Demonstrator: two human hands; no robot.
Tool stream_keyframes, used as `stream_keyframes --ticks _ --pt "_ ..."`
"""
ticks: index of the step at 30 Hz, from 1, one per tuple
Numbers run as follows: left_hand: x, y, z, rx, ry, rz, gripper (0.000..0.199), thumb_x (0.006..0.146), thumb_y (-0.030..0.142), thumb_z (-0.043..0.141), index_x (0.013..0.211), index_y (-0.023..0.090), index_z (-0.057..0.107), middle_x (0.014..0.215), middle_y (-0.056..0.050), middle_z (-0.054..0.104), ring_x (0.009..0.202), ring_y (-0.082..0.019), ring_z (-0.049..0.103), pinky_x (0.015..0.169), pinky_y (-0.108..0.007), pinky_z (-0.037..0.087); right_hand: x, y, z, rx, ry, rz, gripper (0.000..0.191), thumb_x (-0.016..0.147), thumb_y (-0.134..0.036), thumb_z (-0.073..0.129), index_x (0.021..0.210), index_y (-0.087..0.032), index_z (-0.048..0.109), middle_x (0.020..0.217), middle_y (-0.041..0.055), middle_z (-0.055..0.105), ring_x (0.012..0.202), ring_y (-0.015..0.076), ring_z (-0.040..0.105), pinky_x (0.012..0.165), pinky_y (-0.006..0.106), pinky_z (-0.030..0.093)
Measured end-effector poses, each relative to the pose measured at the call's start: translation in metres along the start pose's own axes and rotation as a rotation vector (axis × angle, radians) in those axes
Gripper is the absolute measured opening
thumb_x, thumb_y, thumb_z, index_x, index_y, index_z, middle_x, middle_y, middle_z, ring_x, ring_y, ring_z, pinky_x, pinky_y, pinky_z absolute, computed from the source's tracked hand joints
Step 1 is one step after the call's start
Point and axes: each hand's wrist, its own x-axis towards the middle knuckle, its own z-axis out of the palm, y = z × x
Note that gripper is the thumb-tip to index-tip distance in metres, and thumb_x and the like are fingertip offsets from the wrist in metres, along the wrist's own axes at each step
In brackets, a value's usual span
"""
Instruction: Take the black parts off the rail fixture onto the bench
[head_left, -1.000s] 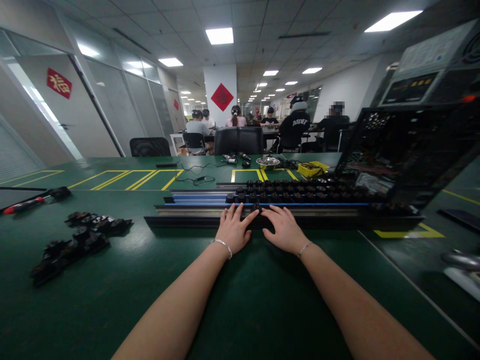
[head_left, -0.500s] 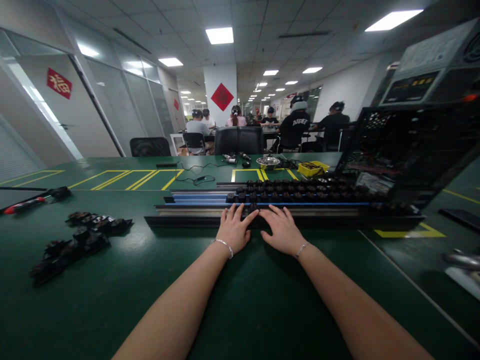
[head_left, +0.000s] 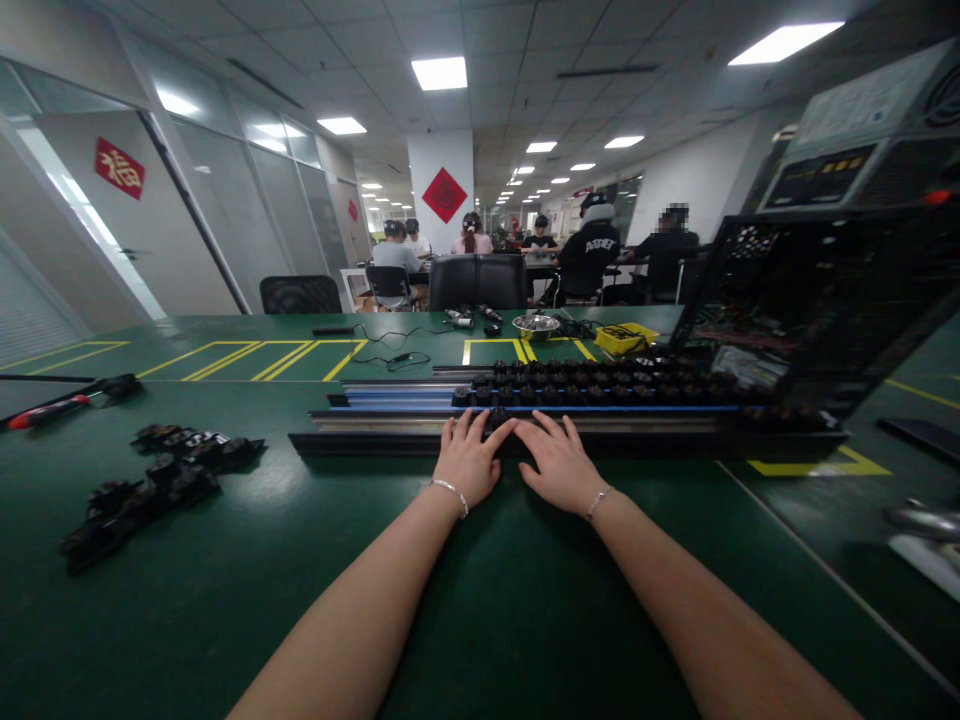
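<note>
My left hand lies with spread fingers over the near edge of a long black rail. My right hand mirrors it, its fingers also apart, with the two index fingertips almost meeting. Between those fingertips sits a small black part on the rail, partly hidden by the fingers. Behind the hands run blue-lit rails carrying rows of black knob-like parts. Further black parts stand at the right end of the near rail.
Loose black part clusters lie on the green table at left, near a red-handled tool. An open computer case rises at right. Farther back are a metal bowl, a yellow tray and cables. Several people sit beyond.
My right hand has shifted slightly left, and the small black part has moved a little left along the rail. My left hand stays almost in place.
</note>
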Motion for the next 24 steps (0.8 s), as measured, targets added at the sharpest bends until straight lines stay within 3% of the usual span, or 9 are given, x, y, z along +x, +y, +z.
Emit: stream_keyframes --ticks 6,12,24 --pt "0.0 0.0 0.0 0.011 -0.012 0.007 0.071 0.076 0.029 0.055 0.139 0.04 0.025 0.143 -0.004 0.035 0.132 -0.03 0.025 0.106 -0.052 0.017 0.0 0.002 0.005 -0.033 0.036 0.0 0.059 0.076 -0.03 0.046 0.133 -0.021 0.039 0.139 0.0058 0.043 0.133 0.0245 0.024 0.109 0.052 0.009" --pt "-0.001 -0.002 0.002 0.005 -0.012 0.022 0.066 0.076 0.028 0.054 0.137 0.038 0.03 0.143 -0.005 0.035 0.133 -0.032 0.022 0.106 -0.055 0.016 -0.001 0.013 0.011 -0.125 0.147 0.149 0.055 0.074 -0.026 0.046 0.129 -0.021 0.045 0.142 0.0064 0.039 0.132 0.0274 0.027 0.108 0.052 0.013" --pt "-0.001 0.01 0.001 0.037 -0.023 -0.035 0.059 0.08 0.032 0.048 0.138 0.031 0.033 0.145 -0.01 0.032 0.133 -0.035 0.022 0.104 -0.061 0.013 -0.002 0.014 0.007 -0.127 0.134 0.166 0.047 0.076 -0.025 0.045 0.122 -0.02 0.051 0.139 0.0072 0.042 0.128 0.0272 0.032 0.108 0.051 0.015"
